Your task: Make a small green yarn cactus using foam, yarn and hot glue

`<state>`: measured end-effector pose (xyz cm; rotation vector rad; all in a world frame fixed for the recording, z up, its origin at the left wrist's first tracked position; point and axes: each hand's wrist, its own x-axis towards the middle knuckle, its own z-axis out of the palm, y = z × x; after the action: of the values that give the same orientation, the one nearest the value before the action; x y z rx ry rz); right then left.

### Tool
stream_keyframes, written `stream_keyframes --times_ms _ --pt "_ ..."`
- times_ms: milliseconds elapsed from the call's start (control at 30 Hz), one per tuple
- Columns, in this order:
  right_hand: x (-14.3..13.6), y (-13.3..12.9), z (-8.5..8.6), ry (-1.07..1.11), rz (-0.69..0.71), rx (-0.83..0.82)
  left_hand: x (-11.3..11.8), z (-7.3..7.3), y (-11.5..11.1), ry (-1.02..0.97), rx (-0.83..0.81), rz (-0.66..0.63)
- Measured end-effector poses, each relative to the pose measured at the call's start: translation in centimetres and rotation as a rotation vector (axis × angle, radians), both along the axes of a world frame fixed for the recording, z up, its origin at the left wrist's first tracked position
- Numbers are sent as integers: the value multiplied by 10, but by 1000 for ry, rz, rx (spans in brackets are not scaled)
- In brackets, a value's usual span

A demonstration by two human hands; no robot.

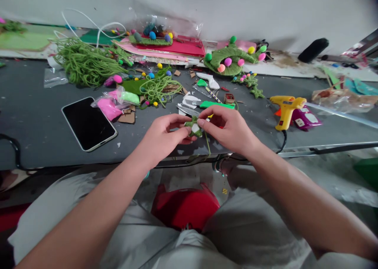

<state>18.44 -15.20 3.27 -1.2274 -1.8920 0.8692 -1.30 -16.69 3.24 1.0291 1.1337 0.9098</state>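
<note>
Between my two hands, just above the table's front edge, is a small white shape partly wrapped in green yarn [195, 128]. My left hand [168, 134] pinches its left side between thumb and fingers. On the right, the thumb and fingers of my right hand [226, 125] press on its upper right edge. A loose strand of green yarn [208, 145] hangs down from it. Behind my hands lie scissors [184, 110], partly hidden, and a green strip [217, 104].
A phone [89, 123] and bagged pink clay-like material [108, 108] lie to the left. Green yarn [85, 62] is heaped behind. A yellow glue gun [286, 107] stands at right. A wrapped green piece with coloured balls [226, 60] rests at the back.
</note>
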Motion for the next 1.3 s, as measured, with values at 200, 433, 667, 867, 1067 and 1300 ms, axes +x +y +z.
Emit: stream_keyframes --times_ms 200,433,667,867,1067,1300 --pt "-3 -1 -2 29 26 -4 1 0 -1 -61 -35 4" --pt "-4 -2 -2 29 27 -8 1 -5 -1 -73 -65 8" --pt "-4 -3 -3 7 55 42 0 -8 -1 -30 -35 -9" --pt "-4 -4 -2 -14 77 66 -1 -10 -1 -39 -37 6" --pt "-3 -5 -1 21 88 -11 2 -5 -2 -55 -43 14" --pt "-1 -6 0 50 94 -42 -2 -2 -1 -152 -134 14"
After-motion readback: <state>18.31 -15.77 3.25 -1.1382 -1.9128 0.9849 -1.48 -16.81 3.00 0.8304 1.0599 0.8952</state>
